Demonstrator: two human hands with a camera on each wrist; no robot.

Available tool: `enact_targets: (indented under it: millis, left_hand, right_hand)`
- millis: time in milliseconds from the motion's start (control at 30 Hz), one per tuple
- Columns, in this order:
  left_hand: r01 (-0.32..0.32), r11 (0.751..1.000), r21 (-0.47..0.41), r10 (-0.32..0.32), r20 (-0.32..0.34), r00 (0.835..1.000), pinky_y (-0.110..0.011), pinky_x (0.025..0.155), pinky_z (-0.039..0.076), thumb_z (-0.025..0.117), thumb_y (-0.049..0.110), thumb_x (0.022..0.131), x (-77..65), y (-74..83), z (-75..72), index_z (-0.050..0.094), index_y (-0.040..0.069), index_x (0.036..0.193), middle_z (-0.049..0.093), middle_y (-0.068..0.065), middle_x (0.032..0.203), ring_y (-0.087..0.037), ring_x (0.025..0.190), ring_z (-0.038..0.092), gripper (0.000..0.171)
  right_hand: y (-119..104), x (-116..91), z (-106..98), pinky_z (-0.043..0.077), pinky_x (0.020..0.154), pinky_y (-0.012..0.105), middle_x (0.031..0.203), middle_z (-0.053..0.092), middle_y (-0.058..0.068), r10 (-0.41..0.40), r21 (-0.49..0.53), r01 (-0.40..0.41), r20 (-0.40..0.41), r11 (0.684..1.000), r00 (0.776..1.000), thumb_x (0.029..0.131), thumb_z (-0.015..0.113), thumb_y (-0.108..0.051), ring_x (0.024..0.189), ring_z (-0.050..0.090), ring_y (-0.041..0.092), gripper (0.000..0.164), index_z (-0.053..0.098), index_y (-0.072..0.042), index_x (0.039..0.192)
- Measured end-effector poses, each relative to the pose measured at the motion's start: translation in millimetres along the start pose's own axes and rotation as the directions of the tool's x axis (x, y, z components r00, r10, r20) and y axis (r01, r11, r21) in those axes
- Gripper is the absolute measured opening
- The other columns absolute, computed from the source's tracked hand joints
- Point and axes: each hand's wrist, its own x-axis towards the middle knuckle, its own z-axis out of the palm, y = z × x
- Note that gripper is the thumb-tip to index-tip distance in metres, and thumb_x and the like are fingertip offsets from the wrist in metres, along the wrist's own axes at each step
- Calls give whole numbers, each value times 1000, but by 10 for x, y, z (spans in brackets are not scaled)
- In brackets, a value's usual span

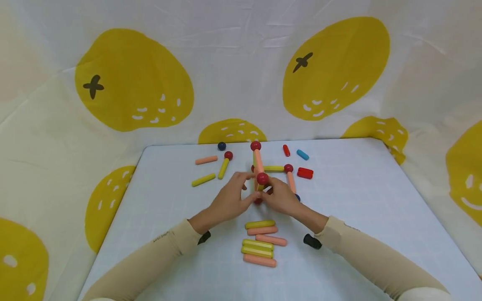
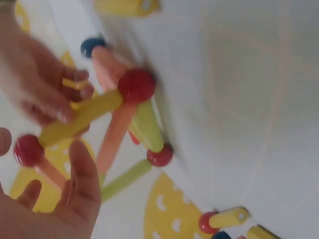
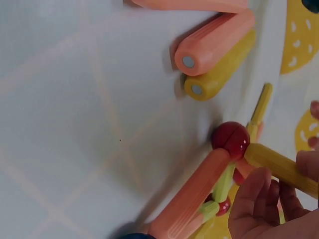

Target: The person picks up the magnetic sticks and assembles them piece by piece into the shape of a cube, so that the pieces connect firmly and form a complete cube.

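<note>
A frame of magnetic building sticks and balls stands at mid-table between the hands. My right hand pinches its near upright yellow stick between thumb and fingers. This stick joins a lower red ball to an upper red ball. From the upper ball a pink stick runs back to another red ball. My left hand is on the frame's left side, fingers loosely bent around the upper ball's space and gripping nothing; its thumb is close beside the yellow stick.
Several yellow and pink sticks lie in front of the hands. Behind left are a yellow stick, a pink stick and a dark blue ball. Red pieces and a blue piece lie back right. A patterned cloth hangs behind.
</note>
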Motion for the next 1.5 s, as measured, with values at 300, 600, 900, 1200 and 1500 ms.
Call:
enact_targets:
  millis: [300, 600, 900, 1200, 1500]
  left_hand:
    - [45, 977, -210, -19, 122, 992, -29, 70, 58, 71, 37, 96, 318, -164, -107, 49, 27, 147, 65, 2, 126, -18, 95, 62, 57]
    - [69, 949, -307, -12, 181, 983, -34, 73, 61, 67, 28, 100, 294, -263, -211, 54, 28, 141, 65, 2, 114, -17, 89, 66, 43]
    - [94, 935, -341, -34, 180, 983, -44, 79, 61, 67, 25, 100, 143, -442, -436, 54, 23, 142, 64, -1, 119, -21, 92, 65, 44]
    - [121, 914, -388, -45, 197, 979, -48, 80, 61, 65, 22, 101, 102, -437, -527, 50, 24, 145, 63, -9, 120, -38, 98, 66, 46]
    - [164, 905, -394, -92, 194, 977, -32, 74, 61, 66, 25, 101, 101, -434, -539, 47, 31, 148, 63, -9, 122, -35, 98, 68, 51]
  right_hand:
    - [7, 0, 12, 56, 81, 32, 114, 68, 3, -57, -54, 58, 23, 997, 998, 91, 77, -30, 96, 60, 19, 39, 66, -15, 126]
    - [460, 103, -312, 55, 71, 38, 113, 60, 22, 158, -329, -140, 29, 934, 987, 98, 64, -45, 93, 59, 29, 68, 49, 7, 139]
    - [491, 244, -152, 58, 84, 38, 123, 64, 17, 191, -184, -169, 111, 968, 975, 99, 66, -38, 99, 61, 25, 73, 36, 3, 152]
    - [409, -26, -259, 56, 71, 37, 110, 64, 15, 94, -348, -133, -126, 928, 988, 99, 65, -36, 87, 61, 26, 55, 52, -5, 142]
    - [537, -403, -144, 41, 56, 24, 75, 65, 0, 123, -80, -104, 287, 991, 950, 102, 60, -28, 57, 51, 13, 23, 67, -18, 122]
